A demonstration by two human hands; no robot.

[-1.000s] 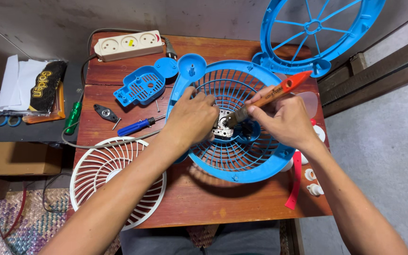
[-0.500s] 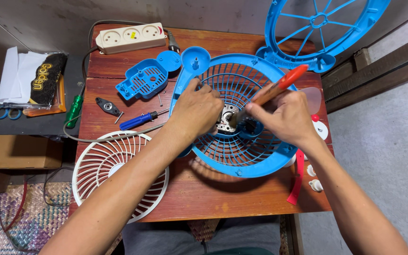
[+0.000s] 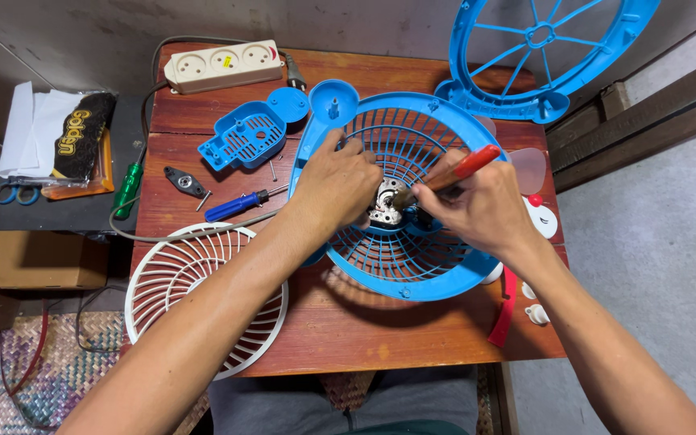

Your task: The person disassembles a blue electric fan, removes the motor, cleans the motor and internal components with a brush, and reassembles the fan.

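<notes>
A round blue fan grille [image 3: 380,274] lies on the wooden table [image 3: 348,330], with a grey metal motor [image 3: 383,208] at its middle. My left hand [image 3: 340,181] rests on the grille and presses against the motor's left side. My right hand [image 3: 477,205] grips a red-handled screwdriver [image 3: 465,169], its tip pointing down-left onto the motor.
A white fan grille [image 3: 203,298] overhangs the table's front left. A blue motor cover [image 3: 243,138], blue-handled screwdriver [image 3: 239,205], green screwdriver [image 3: 128,189], small black part [image 3: 185,182] and white power strip [image 3: 223,64] lie left and back. Another blue guard [image 3: 541,56] leans at back right.
The view has shifted slightly. Both hands stay on the motor, and the screwdriver handle has tilted a little in my right hand.
</notes>
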